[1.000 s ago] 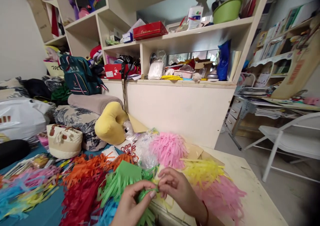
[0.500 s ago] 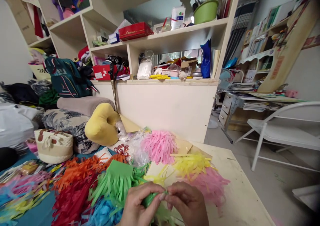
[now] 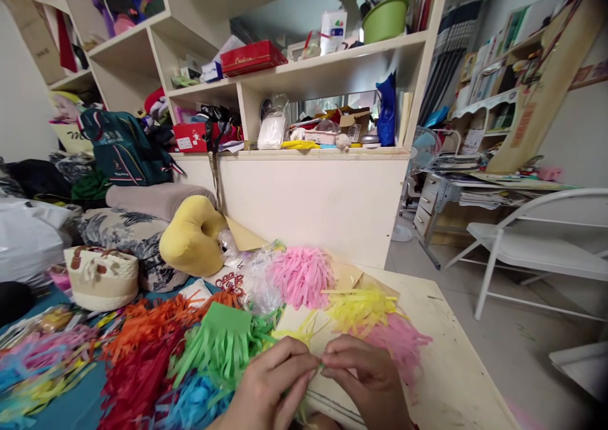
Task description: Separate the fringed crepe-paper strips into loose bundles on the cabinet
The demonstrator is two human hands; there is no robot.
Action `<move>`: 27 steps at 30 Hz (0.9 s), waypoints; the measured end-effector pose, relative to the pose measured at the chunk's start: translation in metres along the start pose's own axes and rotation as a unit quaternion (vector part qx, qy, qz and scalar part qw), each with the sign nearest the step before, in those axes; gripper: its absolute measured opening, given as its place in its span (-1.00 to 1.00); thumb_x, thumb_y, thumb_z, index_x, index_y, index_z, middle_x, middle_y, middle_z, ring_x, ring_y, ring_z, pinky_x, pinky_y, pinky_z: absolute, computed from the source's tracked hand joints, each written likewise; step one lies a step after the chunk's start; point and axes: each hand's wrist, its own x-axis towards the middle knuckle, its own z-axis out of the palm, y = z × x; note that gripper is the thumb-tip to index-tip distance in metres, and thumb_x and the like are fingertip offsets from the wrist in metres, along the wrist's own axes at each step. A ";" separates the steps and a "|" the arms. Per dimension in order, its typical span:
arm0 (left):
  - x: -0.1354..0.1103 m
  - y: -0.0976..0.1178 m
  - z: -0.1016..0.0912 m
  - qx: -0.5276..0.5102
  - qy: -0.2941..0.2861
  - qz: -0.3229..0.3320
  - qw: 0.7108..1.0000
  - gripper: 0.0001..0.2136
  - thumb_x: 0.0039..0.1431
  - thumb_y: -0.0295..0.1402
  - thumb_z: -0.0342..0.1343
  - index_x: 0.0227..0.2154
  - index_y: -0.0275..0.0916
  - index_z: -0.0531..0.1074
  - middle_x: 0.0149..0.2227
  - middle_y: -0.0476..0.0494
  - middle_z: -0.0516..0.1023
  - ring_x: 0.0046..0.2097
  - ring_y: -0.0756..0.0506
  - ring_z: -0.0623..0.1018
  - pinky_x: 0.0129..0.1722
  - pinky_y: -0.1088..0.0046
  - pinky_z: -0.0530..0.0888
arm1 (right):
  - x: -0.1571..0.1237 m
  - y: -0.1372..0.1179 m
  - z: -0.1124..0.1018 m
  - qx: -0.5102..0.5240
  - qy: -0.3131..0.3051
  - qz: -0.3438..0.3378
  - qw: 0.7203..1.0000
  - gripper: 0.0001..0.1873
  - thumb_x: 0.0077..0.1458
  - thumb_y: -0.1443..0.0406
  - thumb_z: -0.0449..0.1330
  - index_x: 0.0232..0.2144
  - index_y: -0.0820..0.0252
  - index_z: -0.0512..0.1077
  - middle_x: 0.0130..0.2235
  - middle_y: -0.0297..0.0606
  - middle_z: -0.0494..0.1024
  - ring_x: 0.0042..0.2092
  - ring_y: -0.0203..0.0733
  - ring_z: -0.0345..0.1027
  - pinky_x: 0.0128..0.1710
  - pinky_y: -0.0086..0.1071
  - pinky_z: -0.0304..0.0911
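Low in the head view, my left hand (image 3: 278,382) and my right hand (image 3: 363,376) meet fingertip to fingertip. Both are closed in a pinch on green tissue paper (image 3: 322,368), of which only a small bit shows between them; the rest is hidden by the fingers. Just beyond my left hand lies a fringed green tissue tassel (image 3: 223,338) with a flat top. Blue tissue fringe (image 3: 197,404) is close to its left. Past my right hand, yellow fringe (image 3: 363,306) and pink fringe (image 3: 401,344) rest on a pale board (image 3: 456,354).
Red fringe (image 3: 137,379) and orange fringe (image 3: 142,322) spread over the blue cloth (image 3: 85,392) at left. Farther back are a pink tassel (image 3: 304,278), clear plastic bags (image 3: 263,284), a yellow pillow (image 3: 187,240) and a woven bag (image 3: 102,278). A white chair (image 3: 532,240) stands right.
The green tissue paper under my left hand shows far less now. Both hands have turned slightly, fingertips still together, and a dark double line on the board has come into sight below them.
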 end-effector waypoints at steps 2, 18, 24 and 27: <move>0.001 0.002 -0.001 0.022 -0.016 0.003 1.000 -0.77 0.24 -0.57 -0.04 -0.12 -0.27 0.44 -0.33 -0.21 0.51 -0.32 -0.04 0.52 -0.33 0.55 0.47 | 0.000 0.001 -0.002 0.001 -0.006 0.013 1.000 -0.69 -0.10 0.52 0.33 -0.39 -0.05 0.61 -0.46 -0.35 0.61 -0.44 -0.25 0.49 -0.42 -0.47 0.40; 0.015 -0.001 0.009 -0.013 0.008 -0.020 1.000 -0.85 0.18 -0.57 0.01 -0.30 -0.28 0.45 -0.42 -0.14 0.56 -0.37 -0.02 0.56 -0.36 0.60 0.43 | 0.000 0.005 -0.011 0.091 -0.022 0.226 0.970 -0.93 -0.09 0.40 0.31 -0.52 0.13 0.58 -0.53 -0.35 0.49 -0.50 -0.34 0.33 -0.52 -0.55 0.26; 0.019 0.000 0.011 -0.017 0.032 -0.056 0.998 -0.87 0.18 -0.55 0.02 -0.34 -0.25 0.45 -0.44 -0.09 0.55 -0.40 0.00 0.55 -0.38 0.60 0.42 | -0.004 0.006 -0.011 0.011 0.012 0.160 0.987 -0.94 -0.03 0.36 0.29 -0.48 0.13 0.58 -0.51 -0.30 0.54 -0.50 -0.28 0.37 -0.54 -0.50 0.32; 0.018 -0.002 0.015 -0.008 0.047 -0.055 0.997 -0.87 0.19 -0.55 0.03 -0.33 -0.25 0.45 -0.44 -0.09 0.55 -0.40 -0.01 0.55 -0.38 0.59 0.42 | -0.004 0.007 -0.015 -0.017 0.007 0.154 0.988 -0.92 0.02 0.33 0.26 -0.42 0.12 0.59 -0.46 -0.26 0.58 -0.52 -0.26 0.39 -0.54 -0.47 0.36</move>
